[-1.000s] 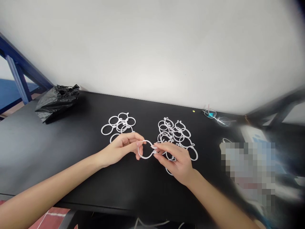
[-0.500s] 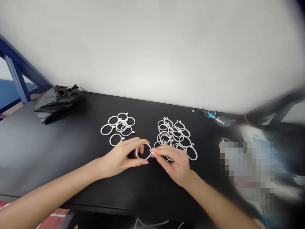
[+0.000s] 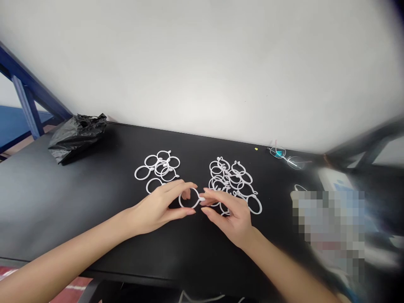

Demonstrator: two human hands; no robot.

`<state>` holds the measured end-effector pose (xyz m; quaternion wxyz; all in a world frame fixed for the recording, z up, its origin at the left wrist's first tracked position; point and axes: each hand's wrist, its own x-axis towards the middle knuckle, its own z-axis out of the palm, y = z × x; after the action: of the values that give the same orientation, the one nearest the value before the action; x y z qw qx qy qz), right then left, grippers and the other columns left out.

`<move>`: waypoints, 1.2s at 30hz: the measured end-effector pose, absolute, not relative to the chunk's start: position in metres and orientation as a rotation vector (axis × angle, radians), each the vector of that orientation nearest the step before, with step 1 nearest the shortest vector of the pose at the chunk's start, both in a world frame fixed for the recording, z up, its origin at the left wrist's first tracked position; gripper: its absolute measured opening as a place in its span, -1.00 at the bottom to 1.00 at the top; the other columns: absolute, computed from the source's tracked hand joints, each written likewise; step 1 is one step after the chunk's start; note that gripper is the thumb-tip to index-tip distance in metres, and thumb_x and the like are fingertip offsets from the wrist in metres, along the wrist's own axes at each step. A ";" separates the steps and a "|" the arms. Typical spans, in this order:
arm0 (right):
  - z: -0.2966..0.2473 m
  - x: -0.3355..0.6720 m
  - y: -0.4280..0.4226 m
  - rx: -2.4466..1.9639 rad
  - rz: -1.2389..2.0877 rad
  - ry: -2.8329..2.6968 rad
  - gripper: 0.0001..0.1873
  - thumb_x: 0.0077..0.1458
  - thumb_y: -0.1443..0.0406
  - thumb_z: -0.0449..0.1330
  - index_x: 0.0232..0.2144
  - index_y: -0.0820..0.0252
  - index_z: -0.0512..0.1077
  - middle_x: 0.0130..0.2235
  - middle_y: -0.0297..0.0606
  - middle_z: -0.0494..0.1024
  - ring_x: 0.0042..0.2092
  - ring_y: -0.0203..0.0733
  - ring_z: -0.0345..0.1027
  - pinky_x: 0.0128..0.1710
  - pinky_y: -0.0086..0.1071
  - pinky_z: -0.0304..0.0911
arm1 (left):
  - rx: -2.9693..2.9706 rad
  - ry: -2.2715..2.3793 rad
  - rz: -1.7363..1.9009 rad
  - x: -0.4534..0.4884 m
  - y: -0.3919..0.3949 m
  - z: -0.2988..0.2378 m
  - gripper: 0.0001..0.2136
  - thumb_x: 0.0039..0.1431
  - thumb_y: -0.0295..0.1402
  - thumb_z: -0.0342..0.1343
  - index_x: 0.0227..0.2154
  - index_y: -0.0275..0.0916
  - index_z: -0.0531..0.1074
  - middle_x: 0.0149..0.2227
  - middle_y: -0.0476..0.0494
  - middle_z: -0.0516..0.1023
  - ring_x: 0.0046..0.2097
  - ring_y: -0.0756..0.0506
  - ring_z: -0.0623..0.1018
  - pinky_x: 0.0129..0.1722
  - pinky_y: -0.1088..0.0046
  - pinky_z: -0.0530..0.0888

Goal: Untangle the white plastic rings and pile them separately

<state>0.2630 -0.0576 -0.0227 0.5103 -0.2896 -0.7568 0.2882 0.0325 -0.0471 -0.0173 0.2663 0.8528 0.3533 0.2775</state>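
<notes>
A white plastic curtain ring point(image 3: 199, 198) is held upright by my left hand point(image 3: 160, 207), its thumb and fingers curved around the ring's rim. The ring's small eyelet tabs are together at its right side. My right hand point(image 3: 230, 212) is at these tabs with thumb and index finger apart; whether a rear finger touches the tabs, I cannot tell. Beyond my left hand lies a loose group of white rings point(image 3: 152, 168) with their tabs together. Past my right hand is a larger heap of white rings point(image 3: 226, 183), several with their eyelets apart, partly hidden by that hand.
A crumpled black plastic bag point(image 3: 77, 139) sits at the back left of the black table point(image 3: 116, 193). Eyeglasses point(image 3: 296, 162) and a small yellow bit point(image 3: 256, 149) lie near the wall. A blurred, pixelated item point(image 3: 330, 231) covers the right side.
My right thumb and index finger have parted and come off the ring's tabs, which they were pinching. My left hand still holds the ring in nearly the same place.
</notes>
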 end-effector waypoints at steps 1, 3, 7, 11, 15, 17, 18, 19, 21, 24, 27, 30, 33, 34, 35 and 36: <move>-0.024 0.264 -0.057 -0.708 0.725 -1.810 -0.52 0.14 0.39 0.26 0.12 0.08 0.39 -0.15 -0.15 0.66 -0.27 -0.18 0.59 -0.26 -0.29 0.56 | 2.333 1.035 0.769 0.028 -0.043 -0.016 -0.61 0.36 -0.16 -0.01 0.15 -0.20 0.22 -0.19 -0.14 0.49 -0.17 -0.07 0.51 -0.12 0.40 0.46; -0.025 0.267 -0.057 -0.731 0.767 -1.777 -0.46 0.15 0.35 0.26 0.18 0.07 0.33 -0.08 -0.11 0.63 -0.25 -0.16 0.59 -0.25 -0.25 0.56 | 2.392 1.278 0.794 0.014 -0.032 -0.012 -0.60 0.38 -0.16 -0.07 0.18 -0.22 0.19 -0.14 -0.18 0.50 -0.10 -0.13 0.51 -0.05 0.32 0.43; -0.025 0.269 -0.057 -0.749 0.752 -1.740 -0.55 0.16 0.39 0.22 0.10 0.06 0.39 -0.13 -0.15 0.63 -0.29 -0.20 0.57 -0.29 -0.26 0.55 | 2.512 1.684 0.692 -0.020 -0.006 -0.005 -0.59 0.41 -0.14 -0.19 0.14 -0.31 0.20 -0.17 -0.22 0.52 -0.13 -0.21 0.49 -0.06 0.21 0.40; -0.021 0.268 -0.056 -0.770 0.711 -1.754 -0.64 0.15 0.45 0.20 0.00 0.10 0.45 -0.21 -0.20 0.63 -0.32 -0.25 0.54 -0.32 -0.32 0.53 | 2.589 1.871 0.486 -0.035 0.005 -0.011 -0.59 0.40 -0.10 -0.23 0.03 -0.32 0.29 -0.18 -0.29 0.51 -0.12 -0.27 0.47 -0.12 0.17 0.41; -0.019 0.267 -0.056 -0.784 0.692 -1.748 -0.70 0.16 0.46 0.19 -0.06 0.13 0.48 -0.32 -0.26 0.60 -0.35 -0.26 0.51 -0.34 -0.34 0.50 | 2.691 1.917 0.305 -0.030 0.001 -0.024 -0.56 0.40 -0.13 -0.28 -0.06 -0.37 0.37 -0.16 -0.38 0.49 -0.16 -0.30 0.46 -0.16 0.13 0.43; -0.018 0.267 -0.056 -0.781 0.689 -1.754 -0.71 0.16 0.46 0.19 -0.08 0.15 0.49 -0.35 -0.27 0.58 -0.35 -0.27 0.50 -0.35 -0.35 0.48 | 2.715 1.914 0.286 -0.028 0.000 -0.028 -0.56 0.40 -0.16 -0.31 -0.08 -0.35 0.39 -0.16 -0.39 0.48 -0.15 -0.30 0.45 -0.17 0.12 0.44; -0.018 0.267 -0.056 -0.782 0.687 -1.758 -0.72 0.16 0.47 0.19 -0.09 0.16 0.49 -0.35 -0.27 0.58 -0.36 -0.27 0.49 -0.36 -0.36 0.48 | 2.719 1.910 0.285 -0.028 0.000 -0.029 -0.56 0.40 -0.17 -0.32 -0.10 -0.34 0.40 -0.15 -0.40 0.47 -0.13 -0.31 0.45 -0.17 0.12 0.44; -0.018 0.267 -0.056 -0.783 0.683 -1.762 -0.72 0.16 0.47 0.19 -0.09 0.16 0.50 -0.36 -0.27 0.57 -0.36 -0.27 0.49 -0.37 -0.36 0.47 | 2.719 1.902 0.284 -0.028 0.000 -0.029 -0.55 0.40 -0.17 -0.33 -0.11 -0.33 0.41 -0.14 -0.40 0.46 -0.11 -0.32 0.45 -0.17 0.11 0.45; -0.018 0.267 -0.056 -0.782 0.674 -1.767 -0.73 0.16 0.47 0.19 -0.10 0.17 0.50 -0.36 -0.26 0.57 -0.37 -0.28 0.48 -0.37 -0.36 0.47 | 2.706 1.892 0.276 -0.029 0.000 -0.030 -0.54 0.40 -0.16 -0.34 -0.12 -0.32 0.41 -0.11 -0.41 0.45 -0.08 -0.34 0.44 -0.17 0.11 0.45; -0.018 0.267 -0.056 -0.774 0.649 -1.761 -0.72 0.15 0.49 0.18 -0.11 0.16 0.51 -0.34 -0.25 0.58 -0.36 -0.28 0.47 -0.36 -0.36 0.47 | 2.658 1.905 0.270 -0.031 0.001 -0.029 -0.53 0.40 -0.12 -0.34 -0.10 -0.30 0.41 -0.10 -0.38 0.44 -0.06 -0.34 0.44 -0.16 0.10 0.46; -0.017 0.267 -0.055 -0.784 0.626 -1.753 -0.70 0.15 0.52 0.16 -0.12 0.15 0.51 -0.32 -0.25 0.60 -0.36 -0.28 0.47 -0.37 -0.37 0.46 | 2.615 1.918 0.281 -0.031 0.002 -0.029 -0.53 0.39 -0.08 -0.30 -0.04 -0.29 0.40 -0.10 -0.36 0.43 -0.06 -0.33 0.44 -0.14 0.10 0.46; -0.016 0.268 -0.055 -0.796 0.606 -1.758 -0.71 0.16 0.53 0.14 -0.14 0.16 0.52 -0.34 -0.25 0.60 -0.35 -0.26 0.49 -0.36 -0.37 0.46 | 2.609 1.911 0.312 -0.029 0.001 -0.027 -0.52 0.38 -0.07 -0.25 0.01 -0.34 0.37 -0.09 -0.36 0.42 -0.07 -0.33 0.43 -0.13 0.10 0.46; -0.018 0.268 -0.053 -0.822 0.542 -1.773 -0.72 0.16 0.53 0.13 -0.16 0.17 0.51 -0.33 -0.23 0.61 -0.33 -0.25 0.51 -0.34 -0.36 0.46 | 2.628 1.889 0.451 -0.024 -0.001 -0.022 -0.56 0.39 -0.10 -0.19 0.03 -0.36 0.36 -0.07 -0.35 0.41 -0.09 -0.30 0.42 -0.09 0.10 0.45; -0.019 0.268 -0.052 -0.842 0.504 -1.785 -0.73 0.16 0.53 0.14 -0.17 0.18 0.51 -0.31 -0.22 0.61 -0.31 -0.23 0.51 -0.32 -0.34 0.46 | 2.635 1.860 0.524 -0.021 -0.002 -0.020 -0.58 0.39 -0.13 -0.16 0.03 -0.36 0.36 -0.06 -0.34 0.41 -0.09 -0.28 0.42 -0.07 0.11 0.44; -0.022 0.268 -0.051 -0.867 0.457 -1.809 -0.75 0.16 0.52 0.15 -0.17 0.19 0.51 -0.29 -0.21 0.61 -0.28 -0.21 0.51 -0.29 -0.31 0.46 | 2.642 1.812 0.603 -0.018 -0.004 -0.018 -0.62 0.39 -0.16 -0.13 0.02 -0.35 0.37 -0.05 -0.33 0.41 -0.08 -0.26 0.42 -0.05 0.12 0.43; -0.024 0.268 -0.049 -0.895 0.403 -1.844 -0.77 0.15 0.51 0.17 -0.19 0.19 0.50 -0.29 -0.21 0.61 -0.27 -0.19 0.50 -0.24 -0.26 0.46 | 2.648 1.746 0.679 -0.015 -0.005 -0.016 -0.66 0.39 -0.20 -0.11 0.01 -0.34 0.37 -0.04 -0.32 0.41 -0.07 -0.24 0.42 -0.03 0.13 0.42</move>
<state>0.2681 -0.0491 -0.0241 0.5024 -0.3705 -0.7632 0.1668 -0.0148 -0.0055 -0.0163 -0.0511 0.8153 0.5375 0.2090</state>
